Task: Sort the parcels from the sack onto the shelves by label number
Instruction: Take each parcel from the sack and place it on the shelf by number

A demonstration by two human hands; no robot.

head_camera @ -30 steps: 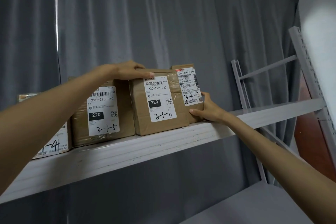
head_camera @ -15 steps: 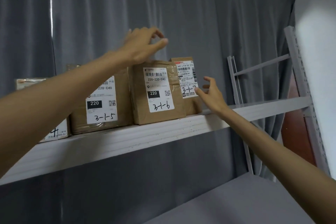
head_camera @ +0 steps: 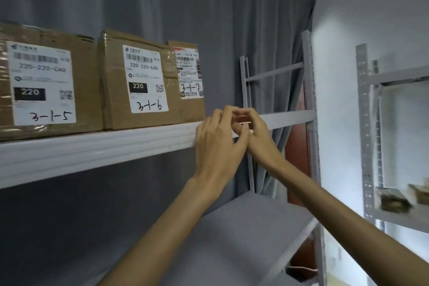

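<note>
Hands meet in front of the shelf edge in the head view, the only view supplied. Your left hand [head_camera: 218,146] is raised with its back toward the camera, fingers curled loosely inward. Your right hand [head_camera: 253,132] sits just behind and to the right of it, fingers likewise curled toward the left hand. The fingertips of the two hands overlap or touch; motion blur prevents a finer reading. Neither hand grips a parcel. Whether something small is pinched between the fingers, you cannot tell from this frame.

Both hands hang just off the front lip of the upper shelf [head_camera: 97,148], close to its right-hand portion, and neither rests on it.

Three brown cardboard parcels stand upright on that shelf, side by side and touching, labels facing you. The parcel marked 3-1-5 [head_camera: 46,81] is at the left. The parcel marked 3-1-6 [head_camera: 139,81] is in the middle. The parcel marked 3-1-7 [head_camera: 189,76], narrower and set slightly further back, is at the right. That last parcel is nearest your hands, up and to their left, and apart from them.

A lower shelf [head_camera: 243,227] lies beneath your forearms. A grey curtain [head_camera: 209,18] hangs behind the rack. A second rack [head_camera: 366,123] stands at the right, holding blurred packages on one level.
</note>
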